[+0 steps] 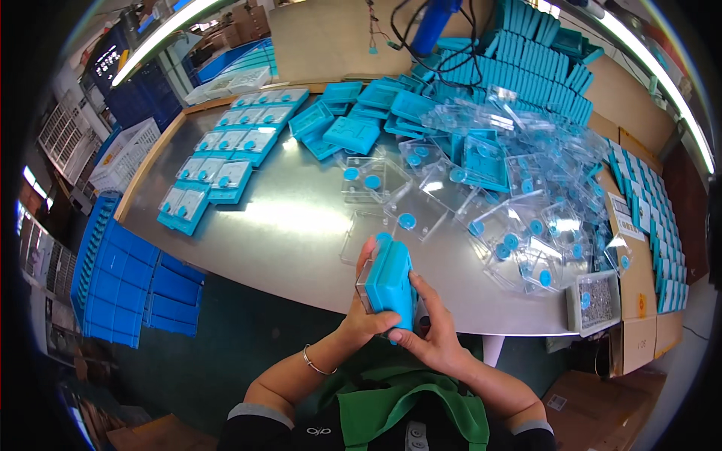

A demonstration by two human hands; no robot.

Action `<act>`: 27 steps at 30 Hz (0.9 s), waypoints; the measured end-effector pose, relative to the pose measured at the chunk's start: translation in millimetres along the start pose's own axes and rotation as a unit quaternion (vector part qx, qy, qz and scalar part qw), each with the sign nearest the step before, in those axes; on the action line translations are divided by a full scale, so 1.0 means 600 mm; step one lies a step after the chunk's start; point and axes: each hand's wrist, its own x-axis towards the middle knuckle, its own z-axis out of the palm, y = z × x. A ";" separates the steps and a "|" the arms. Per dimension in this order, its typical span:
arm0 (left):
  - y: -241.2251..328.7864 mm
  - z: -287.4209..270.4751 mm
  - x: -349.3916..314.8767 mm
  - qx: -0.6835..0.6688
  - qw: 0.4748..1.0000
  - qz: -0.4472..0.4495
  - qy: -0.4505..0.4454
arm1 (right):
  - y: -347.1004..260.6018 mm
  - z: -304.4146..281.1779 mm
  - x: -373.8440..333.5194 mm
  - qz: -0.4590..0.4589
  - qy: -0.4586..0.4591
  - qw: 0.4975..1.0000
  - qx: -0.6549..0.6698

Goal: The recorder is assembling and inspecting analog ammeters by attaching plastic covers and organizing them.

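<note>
At nine o'clock, off the table's left edge, blue crates sit stacked on the floor. Above them, toward ten o'clock, a white basket stands beside the table, a grey sheet-metal top with a wooden rim.

On the table at ten to eleven o'clock, finished cases lie in tidy rows, each a blue tray under a clear lid.

At six o'clock, just over the near table edge, the left hand is closed around a blue tray, thumb on its near side and fingers wrapped behind a clear lid pressed against the tray's left face. A thin bracelet rings the left wrist. The right hand grips the same tray from below and from the right, fingers curled onto its lower end. The tray stands on edge, tilted slightly, held between both hands above the table edge.

Just beyond the hands, at twelve o'clock from them, clear lids with round blue buttons lie loose on the table. Farther back, blue trays lie in a heap.

From one to three o'clock a large pile of clear lids spreads across the table. At four o'clock a small box of tiny metal parts sits on the table edge. Along the right rim, at two to three o'clock, more blue cases stand in rows on cardboard.
</note>
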 end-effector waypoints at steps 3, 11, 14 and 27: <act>0.033 -0.026 -0.005 0.081 0.995 0.055 0.028 | -0.014 0.014 0.033 0.004 -0.039 0.999 -0.005; 0.221 -0.288 -0.026 0.776 0.592 0.102 0.190 | -0.039 -0.065 0.013 0.112 -0.115 0.987 -0.016; 0.245 -0.429 -0.037 0.855 0.458 0.022 0.243 | -0.036 -0.091 -0.011 0.150 -0.107 0.983 -0.022; 0.300 -0.581 0.043 0.891 0.363 -0.004 0.273 | -0.068 -0.409 -0.117 0.152 0.275 0.888 -0.336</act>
